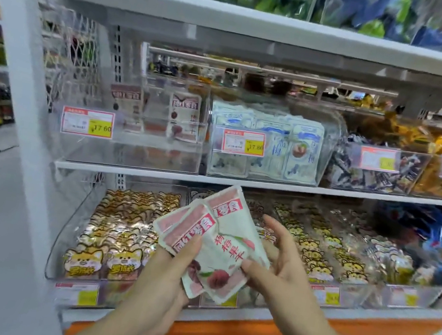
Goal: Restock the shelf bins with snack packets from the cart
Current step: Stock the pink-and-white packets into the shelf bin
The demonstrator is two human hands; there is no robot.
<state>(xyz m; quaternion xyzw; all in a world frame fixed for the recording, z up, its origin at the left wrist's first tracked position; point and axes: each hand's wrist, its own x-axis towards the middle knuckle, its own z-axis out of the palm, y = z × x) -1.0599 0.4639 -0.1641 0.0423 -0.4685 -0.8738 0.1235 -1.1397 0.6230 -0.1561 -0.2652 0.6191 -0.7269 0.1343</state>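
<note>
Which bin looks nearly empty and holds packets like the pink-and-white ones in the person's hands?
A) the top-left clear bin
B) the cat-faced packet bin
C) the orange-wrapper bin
A: the top-left clear bin holds only a few matching packets, like the pink-and-white packets held by both hands.

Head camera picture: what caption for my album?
Two hands hold snack packets before clear shelf bins.

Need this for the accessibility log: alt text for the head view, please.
Two hands, left hand and right hand, hold a small stack of pink-and-white snack packets in front of store shelving. Above, a nearly empty clear bin holds a few similar packets; neighbouring bins are fuller.
</note>
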